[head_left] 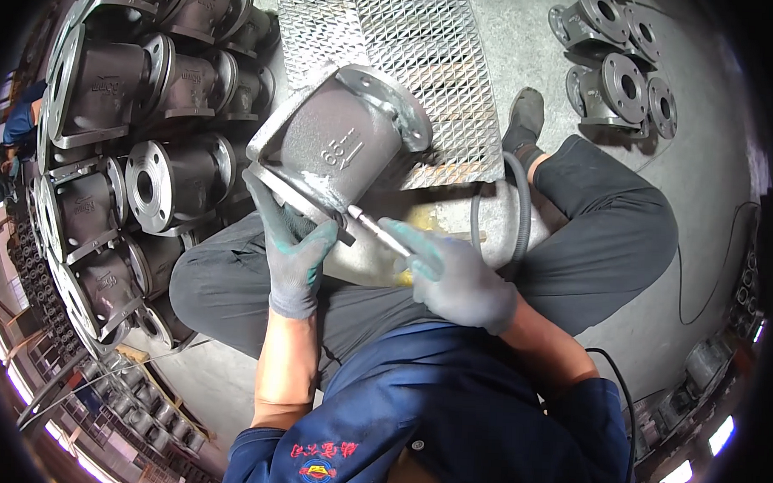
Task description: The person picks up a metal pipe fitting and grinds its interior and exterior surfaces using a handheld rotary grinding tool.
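Observation:
A grey cast-metal flanged valve body, with raised markings on its side, stands tilted in front of me between my knees. My left hand, in a grey-green glove, is closed on the rim of its near flange. My right hand, gloved the same way, grips a slim metal rod-shaped tool. The tool's tip meets the valve body where the near flange joins the barrel. The gloved fingers cover the back of the tool, so its exact kind is hidden.
Rows of similar flanged castings are stacked on my left. More castings sit on the floor at the far right. An expanded-metal grating lies ahead, and a grey corrugated hose curves by my right leg.

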### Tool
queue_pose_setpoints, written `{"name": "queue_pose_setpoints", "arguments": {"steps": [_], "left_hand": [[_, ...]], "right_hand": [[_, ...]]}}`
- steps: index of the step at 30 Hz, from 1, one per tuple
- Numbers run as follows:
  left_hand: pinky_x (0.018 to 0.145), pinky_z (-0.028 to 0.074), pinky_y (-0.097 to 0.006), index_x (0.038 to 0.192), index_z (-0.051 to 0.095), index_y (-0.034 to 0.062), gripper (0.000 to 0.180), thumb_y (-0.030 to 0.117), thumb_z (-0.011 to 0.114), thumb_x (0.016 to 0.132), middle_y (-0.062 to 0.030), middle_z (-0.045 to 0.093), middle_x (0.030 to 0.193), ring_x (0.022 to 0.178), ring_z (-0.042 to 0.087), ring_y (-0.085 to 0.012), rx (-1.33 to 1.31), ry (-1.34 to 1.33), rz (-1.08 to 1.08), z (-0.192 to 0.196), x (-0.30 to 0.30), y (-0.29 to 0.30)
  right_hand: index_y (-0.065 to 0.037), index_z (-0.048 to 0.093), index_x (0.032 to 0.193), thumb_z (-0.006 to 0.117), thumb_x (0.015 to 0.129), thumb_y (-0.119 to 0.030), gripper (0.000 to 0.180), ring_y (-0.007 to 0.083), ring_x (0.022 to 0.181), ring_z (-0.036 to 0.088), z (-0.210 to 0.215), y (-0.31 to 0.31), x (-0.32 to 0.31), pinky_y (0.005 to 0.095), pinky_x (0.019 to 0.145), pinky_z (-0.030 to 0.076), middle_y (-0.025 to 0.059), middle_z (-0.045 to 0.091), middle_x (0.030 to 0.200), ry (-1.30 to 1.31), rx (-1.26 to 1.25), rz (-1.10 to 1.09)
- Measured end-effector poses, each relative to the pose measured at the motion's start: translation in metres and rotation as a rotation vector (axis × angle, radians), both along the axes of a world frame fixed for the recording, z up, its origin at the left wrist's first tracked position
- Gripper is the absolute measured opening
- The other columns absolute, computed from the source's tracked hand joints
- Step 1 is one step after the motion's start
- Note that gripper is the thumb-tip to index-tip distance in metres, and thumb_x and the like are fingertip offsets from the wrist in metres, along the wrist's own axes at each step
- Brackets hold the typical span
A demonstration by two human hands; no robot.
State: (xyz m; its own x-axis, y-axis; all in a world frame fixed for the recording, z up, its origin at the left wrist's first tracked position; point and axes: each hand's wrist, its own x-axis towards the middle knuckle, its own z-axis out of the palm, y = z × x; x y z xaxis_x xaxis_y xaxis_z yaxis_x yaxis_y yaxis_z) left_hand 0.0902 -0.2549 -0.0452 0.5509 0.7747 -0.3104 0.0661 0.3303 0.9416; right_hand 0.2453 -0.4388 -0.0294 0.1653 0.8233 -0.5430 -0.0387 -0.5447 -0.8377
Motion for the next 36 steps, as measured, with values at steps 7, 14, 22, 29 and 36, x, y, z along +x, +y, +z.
{"name": "queue_pose_setpoints", "arguments": {"steps": [7,14,22,29,36], "left_hand": [[0.096,0.057,-0.034,0.181,-0.005,0.0104,0.13,0.003,0.072,0.076,-0.0139,0.04,0.166,0.115,0.059,-0.0191,0.03,-0.021,0.004,0.004,0.009,0.006],[0.095,0.057,-0.033,0.18,-0.004,0.0069,0.128,0.002,0.072,0.078,-0.0156,0.045,0.159,0.113,0.059,-0.0172,0.072,0.078,0.004,0.006,0.014,0.01],[0.091,0.058,-0.032,0.18,-0.006,0.0081,0.125,-0.003,0.07,0.081,-0.0171,0.039,0.167,0.112,0.061,-0.0186,0.007,0.092,0.007,0.008,0.016,0.008],[0.088,0.06,-0.034,0.18,-0.008,0.0086,0.126,-0.004,0.072,0.083,-0.0185,0.039,0.167,0.11,0.064,-0.0202,-0.003,0.076,0.003,0.005,0.014,0.01],[0.079,0.062,-0.037,0.18,-0.008,0.0104,0.126,-0.005,0.072,0.084,-0.0205,0.044,0.161,0.098,0.067,-0.0219,-0.092,0.047,0.005,0.016,0.025,0.008]], "right_hand": [[-0.002,0.053,0.158,0.058,0.098,-0.004,0.06,0.0447,0.102,0.071,-0.024,0.01,0.059,0.054,0.094,0.057,0.0265,0.073,0.112,-0.396,0.157,-0.123],[-0.002,0.057,0.155,0.058,0.101,-0.005,0.054,0.0474,0.114,0.071,-0.054,0.02,0.053,0.0521,0.102,0.056,0.0297,0.073,0.123,-0.43,0.127,-0.281],[-0.01,0.053,0.165,0.052,0.108,-0.001,0.058,0.0096,0.082,0.065,-0.058,0.039,0.048,0.0283,0.078,0.058,0.0099,0.076,0.115,-0.292,0.063,-0.386],[-0.015,0.052,0.166,0.051,0.108,0.0,0.06,0.0085,0.076,0.063,-0.051,0.04,0.049,0.0275,0.074,0.059,0.008,0.075,0.11,-0.221,0.027,-0.414],[-0.014,0.051,0.167,0.05,0.109,0.0,0.06,0.0078,0.079,0.063,-0.067,0.034,0.052,0.0268,0.078,0.059,0.009,0.074,0.111,-0.182,0.016,-0.385]]}}
